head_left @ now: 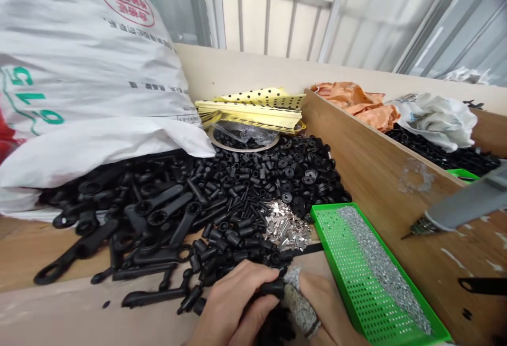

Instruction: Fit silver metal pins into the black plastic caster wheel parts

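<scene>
My left hand (237, 304) is closed around a short black plastic tube-like piece (273, 289), gripped between thumb and fingers. My right hand (317, 304), with grey wrapping (299, 306) on its fingers, is closed against the right end of that piece. Whatever the right fingertips pinch is hidden. Just beyond both hands lie many small black cylindrical sleeves (229, 237) and a heap of small shiny metal clips (287, 227). To the left are black plastic crank handles (170, 208) in a loose pile.
A green perforated tray (336, 267) of small silver screws (376, 261) lies right of my hands. A grey tool (463, 203) with a thin metal tip juts in above the wooden divider (356, 161). A big white sack (87, 71) stands left; black round knobs (311, 177) lie farther back.
</scene>
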`<state>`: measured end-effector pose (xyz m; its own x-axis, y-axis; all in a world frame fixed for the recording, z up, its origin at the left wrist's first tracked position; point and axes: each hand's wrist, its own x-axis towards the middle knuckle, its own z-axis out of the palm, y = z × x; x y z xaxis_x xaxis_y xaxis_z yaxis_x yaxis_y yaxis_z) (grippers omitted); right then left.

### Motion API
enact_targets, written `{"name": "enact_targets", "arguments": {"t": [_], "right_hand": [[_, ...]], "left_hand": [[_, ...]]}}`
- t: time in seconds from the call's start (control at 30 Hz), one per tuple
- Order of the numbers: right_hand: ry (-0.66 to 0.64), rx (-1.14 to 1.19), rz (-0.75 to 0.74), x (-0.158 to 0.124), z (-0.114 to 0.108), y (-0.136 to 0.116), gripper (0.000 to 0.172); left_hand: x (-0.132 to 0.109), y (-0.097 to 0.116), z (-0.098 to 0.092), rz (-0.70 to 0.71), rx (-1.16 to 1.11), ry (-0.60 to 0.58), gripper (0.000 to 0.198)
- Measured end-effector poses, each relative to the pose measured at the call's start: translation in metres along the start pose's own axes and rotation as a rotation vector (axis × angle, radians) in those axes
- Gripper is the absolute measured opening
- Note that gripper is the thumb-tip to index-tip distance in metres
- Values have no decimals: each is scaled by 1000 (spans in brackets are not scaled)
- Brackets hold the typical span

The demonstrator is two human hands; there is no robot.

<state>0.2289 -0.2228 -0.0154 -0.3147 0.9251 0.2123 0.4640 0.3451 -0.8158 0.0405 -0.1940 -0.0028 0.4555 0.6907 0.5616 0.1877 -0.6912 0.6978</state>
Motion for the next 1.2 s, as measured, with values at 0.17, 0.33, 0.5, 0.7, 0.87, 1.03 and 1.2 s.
{"name": "enact_targets", "arguments": {"t": [0.17, 0.33, 0.5, 0.7, 0.87, 1.03, 1.2], "right_hand": [[-106, -141, -96, 20, -17, -25, 19], [-177, -253, -50, 46, -26, -26, 16], [-179, -419, -20, 51, -31, -7, 18], [-181, -467, -14, 51, -38, 3, 27], [-207, -517, -43, 59, -44, 9, 26], [-217, -545, -24, 65, -47, 10, 25], [-237, -538, 23, 67, -49, 8, 27]], "left_hand": [[7, -2, -16, -99, -7, -47, 24], [15, -29, -39, -222, 205, 34, 15], [19, -68, -53, -182, 455, 15, 12], [17, -83, -54, -135, 535, -69, 16], [44, -88, -58, -105, 685, -202, 19], [92, -96, -48, -90, 804, -387, 13], [113, -104, -29, -78, 859, -516, 16]]}}
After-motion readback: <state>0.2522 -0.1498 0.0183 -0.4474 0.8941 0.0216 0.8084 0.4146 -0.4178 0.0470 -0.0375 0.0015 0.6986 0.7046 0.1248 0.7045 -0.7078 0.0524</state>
